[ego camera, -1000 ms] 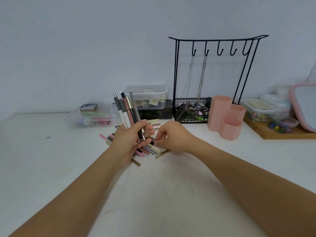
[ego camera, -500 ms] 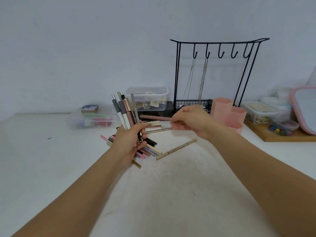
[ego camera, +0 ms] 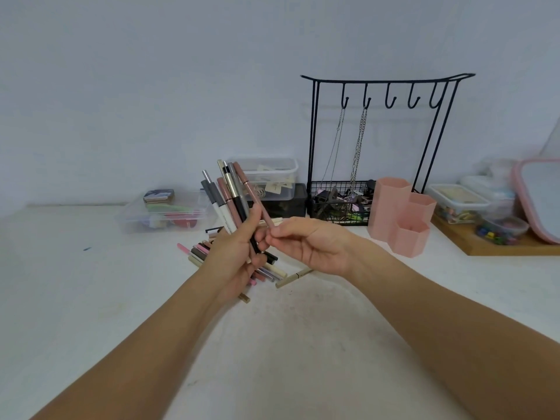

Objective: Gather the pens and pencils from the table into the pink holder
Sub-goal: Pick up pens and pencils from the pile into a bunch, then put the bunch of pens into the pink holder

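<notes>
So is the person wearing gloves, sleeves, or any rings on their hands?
No. Both arms are bare as far as the picture shows, with no sleeves. The left hand and right hand have no gloves, and no rings, watch or bracelet show.

Both bare forearms reach in from the lower corners of the frame and meet near its centre. The left hand is raised with its fingers curled round a bundle of pens that fans up and to the left. The right hand, just right of it, pinches the lower end of a pink pencil between thumb and fingertips, knuckles turned upward
</notes>
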The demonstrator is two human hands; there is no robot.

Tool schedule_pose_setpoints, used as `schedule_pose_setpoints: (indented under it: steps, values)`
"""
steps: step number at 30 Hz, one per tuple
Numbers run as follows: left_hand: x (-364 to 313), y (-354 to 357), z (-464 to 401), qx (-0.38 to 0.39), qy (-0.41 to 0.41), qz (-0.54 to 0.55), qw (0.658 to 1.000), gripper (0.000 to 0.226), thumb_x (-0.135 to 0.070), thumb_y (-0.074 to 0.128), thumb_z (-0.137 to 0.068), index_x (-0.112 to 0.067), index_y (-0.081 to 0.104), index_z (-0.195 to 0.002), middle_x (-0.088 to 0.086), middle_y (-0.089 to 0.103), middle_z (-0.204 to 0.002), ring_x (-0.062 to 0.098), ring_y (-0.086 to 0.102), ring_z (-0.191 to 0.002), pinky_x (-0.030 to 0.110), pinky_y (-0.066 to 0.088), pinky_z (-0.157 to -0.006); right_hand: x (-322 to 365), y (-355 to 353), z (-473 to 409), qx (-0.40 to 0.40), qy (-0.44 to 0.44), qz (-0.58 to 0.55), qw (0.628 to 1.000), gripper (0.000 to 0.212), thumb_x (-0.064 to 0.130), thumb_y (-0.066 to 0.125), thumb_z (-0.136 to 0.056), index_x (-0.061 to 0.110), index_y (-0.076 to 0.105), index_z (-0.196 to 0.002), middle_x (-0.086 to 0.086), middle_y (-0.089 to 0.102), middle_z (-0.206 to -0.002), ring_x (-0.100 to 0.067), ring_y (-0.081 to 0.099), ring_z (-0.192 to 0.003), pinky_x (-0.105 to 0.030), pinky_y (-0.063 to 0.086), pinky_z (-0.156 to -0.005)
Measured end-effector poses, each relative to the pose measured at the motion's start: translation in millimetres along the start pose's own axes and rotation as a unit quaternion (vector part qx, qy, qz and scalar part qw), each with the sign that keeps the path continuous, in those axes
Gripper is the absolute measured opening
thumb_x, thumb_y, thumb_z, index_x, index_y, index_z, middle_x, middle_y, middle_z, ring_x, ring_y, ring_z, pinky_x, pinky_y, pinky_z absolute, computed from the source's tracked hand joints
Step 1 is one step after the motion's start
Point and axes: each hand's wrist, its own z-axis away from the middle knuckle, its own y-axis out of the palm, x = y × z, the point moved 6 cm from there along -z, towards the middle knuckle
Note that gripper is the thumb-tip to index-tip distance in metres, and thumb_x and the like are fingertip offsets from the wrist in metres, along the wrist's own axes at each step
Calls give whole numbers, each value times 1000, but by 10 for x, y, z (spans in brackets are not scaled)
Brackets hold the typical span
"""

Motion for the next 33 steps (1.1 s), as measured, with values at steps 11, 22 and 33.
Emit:
schedule_pose_setpoints:
  steps: [11, 22, 33]
  values:
    - [-85, -25, 116, -110, 76, -192, 972, 47, -45, 86, -75, -1, 70, -74, 15, 63, -53, 24, 51, -39, 30, 46, -45, 198, 52, 58, -74, -120, 382, 913, 27, -13, 85, -67, -4, 66, -84, -16, 72, -77, -21, 71, -68, -32, 63, -73]
    - [0, 283, 236, -3, 98, -256, 962, 13, -1, 65, -91, -1, 62, -79, 14, 62, -60, 9, 57, -40, 21, 45, -40, 325, 241, 144, -4, -98, 199, 975, 30, 4, 79, -82, 11, 68, -109, -9, 72, -105, -19, 71, -97, -28, 57, -85]
    - [173, 565, 378, 26, 124, -320, 939, 18, 4, 65, -88, -13, 67, -84, 15, 70, -68, 20, 64, -46, 33, 55, -45, 160, 85, 382, -244, -189, 258, 915, 10, 5, 74, -83, -4, 72, -82, -19, 69, -73, -18, 67, -65, -24, 58, -63]
